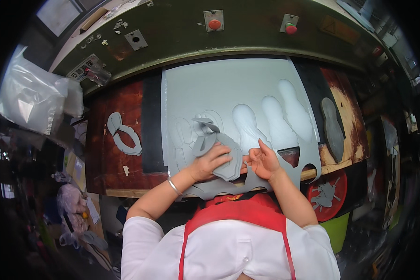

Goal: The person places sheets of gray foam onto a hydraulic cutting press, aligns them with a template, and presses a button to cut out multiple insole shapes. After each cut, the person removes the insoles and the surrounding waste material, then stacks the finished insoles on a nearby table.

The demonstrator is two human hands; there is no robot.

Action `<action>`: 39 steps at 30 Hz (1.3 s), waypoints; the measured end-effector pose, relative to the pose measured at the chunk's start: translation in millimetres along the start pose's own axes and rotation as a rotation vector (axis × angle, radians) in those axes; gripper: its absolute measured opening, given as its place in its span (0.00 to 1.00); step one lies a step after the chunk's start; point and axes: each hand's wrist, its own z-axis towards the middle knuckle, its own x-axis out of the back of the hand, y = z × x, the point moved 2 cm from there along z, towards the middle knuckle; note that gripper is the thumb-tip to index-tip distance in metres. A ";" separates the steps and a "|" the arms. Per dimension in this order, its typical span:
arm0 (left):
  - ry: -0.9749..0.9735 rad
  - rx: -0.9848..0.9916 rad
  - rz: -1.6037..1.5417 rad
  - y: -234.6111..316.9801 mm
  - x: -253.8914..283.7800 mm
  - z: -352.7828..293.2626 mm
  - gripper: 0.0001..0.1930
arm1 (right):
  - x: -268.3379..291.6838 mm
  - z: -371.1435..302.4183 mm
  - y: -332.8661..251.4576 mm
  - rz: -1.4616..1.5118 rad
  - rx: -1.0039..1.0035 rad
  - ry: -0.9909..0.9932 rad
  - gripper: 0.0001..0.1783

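My left hand, with a bangle at its wrist, is closed on a stack of grey foam cut-outs; more folded grey pieces stick up beyond its fingers. My right hand is beside the stack, thumb raised and fingers partly curled; I make out nothing held in it. Beneath both hands lies a wide grey foam sheet marked with sole-shaped cuts. Pale sole shapes show in its right half. Its near edge is cut into a ragged web that hangs over the table edge.
On the red-brown board at left lies a grey sole-shaped cut-out. A dark grey sole shape rests at right. Beyond stands a green machine beam with red buttons. A red basin with grey scraps sits at lower right.
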 end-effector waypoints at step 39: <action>0.212 0.377 -0.129 -0.1 97.2 -33.7 0.21 | -58.1 49.3 41.6 -0.962 -0.153 0.260 0.05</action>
